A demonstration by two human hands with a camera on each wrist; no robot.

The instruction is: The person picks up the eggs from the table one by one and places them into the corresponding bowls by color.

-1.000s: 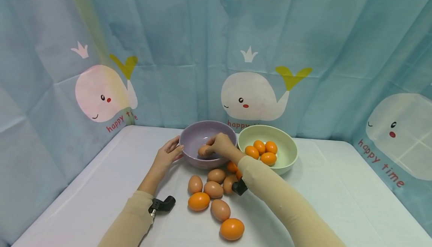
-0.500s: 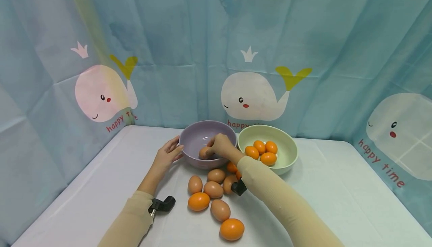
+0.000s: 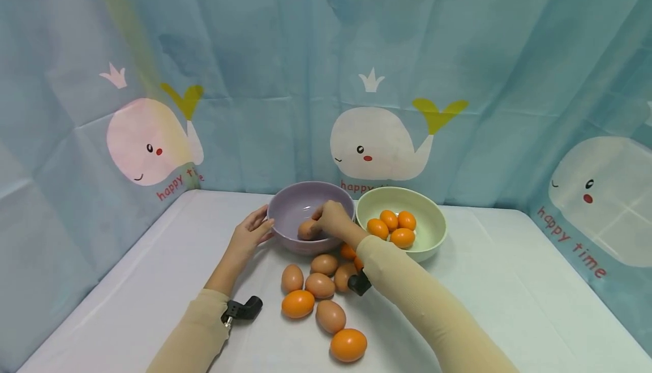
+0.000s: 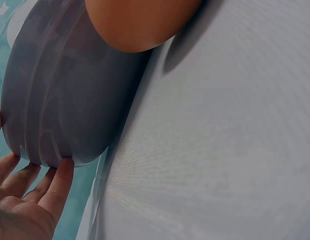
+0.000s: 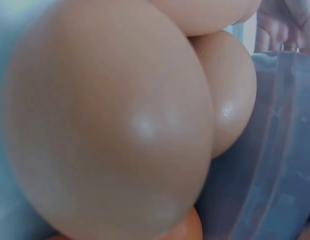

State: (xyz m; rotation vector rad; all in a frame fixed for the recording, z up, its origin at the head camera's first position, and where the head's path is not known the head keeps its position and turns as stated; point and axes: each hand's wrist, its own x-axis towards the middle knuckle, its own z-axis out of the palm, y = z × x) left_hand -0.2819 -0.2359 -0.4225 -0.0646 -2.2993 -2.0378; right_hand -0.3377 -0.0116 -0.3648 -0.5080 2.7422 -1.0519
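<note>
Right hand [image 3: 333, 218] has its fingers pinched on a brown egg [image 3: 307, 230] down inside the purple bowl [image 3: 295, 245]; left hand [image 3: 248, 234] just rests loosely spread fingers against that bowl's outer side. Green bowl [image 3: 432, 228] is right beside it with orange eggs [image 3: 403, 238] inside; loose eggs [image 3: 331, 316] sit on the white counter [image 3: 153, 282].
</note>
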